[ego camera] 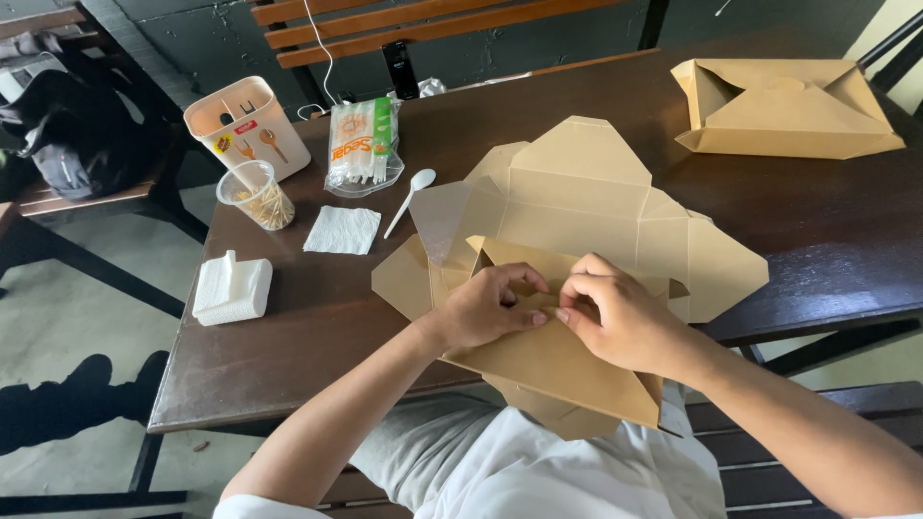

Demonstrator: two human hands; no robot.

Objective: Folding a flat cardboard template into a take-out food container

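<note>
A brown cardboard takeaway box (577,207) lies unfolded at the near edge of the dark wooden table (317,317), its flaps spread wide. My left hand (486,308) and my right hand (615,312) meet at the front flap, fingertips pinching the folded cardboard edge between them. The near flap hangs over the table's edge toward my lap. Part of the box's inside is hidden behind my hands.
A second, closed brown box (784,106) sits at the far right. To the left lie a white plastic spoon (411,199), a flat napkin (342,230), a napkin stack (231,288), a cup of toothpicks (256,195), a cutlery holder (247,125) and a bag of plastic cutlery (361,144).
</note>
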